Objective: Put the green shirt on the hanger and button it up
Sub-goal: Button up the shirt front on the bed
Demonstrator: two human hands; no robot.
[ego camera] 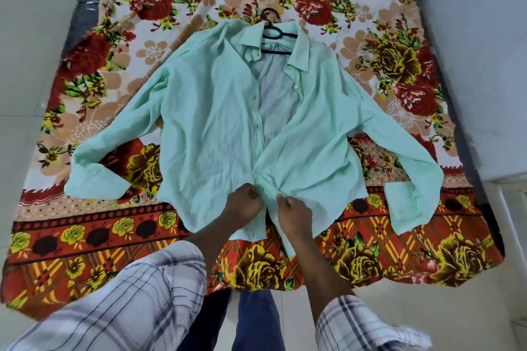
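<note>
Left hand (244, 206) and right hand (292, 214) pinch green shirt (211, 122) plackets (low down).

Most of the hanger (279, 34) is hidden inside the green shirt (211, 122).

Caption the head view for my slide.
On a floral bedsheet, left hand and right hand pinch lower front edges of a mint-green shirt, black hanger in collar.

The green shirt (211, 122) lies flat on the bed (399, 23), front up, with both long sleeves spread out to the sides. Its front is open at the top, and the two edges meet near the bottom. The black hanger (278, 35) sits inside the collar, and its hook sticks out.
</note>
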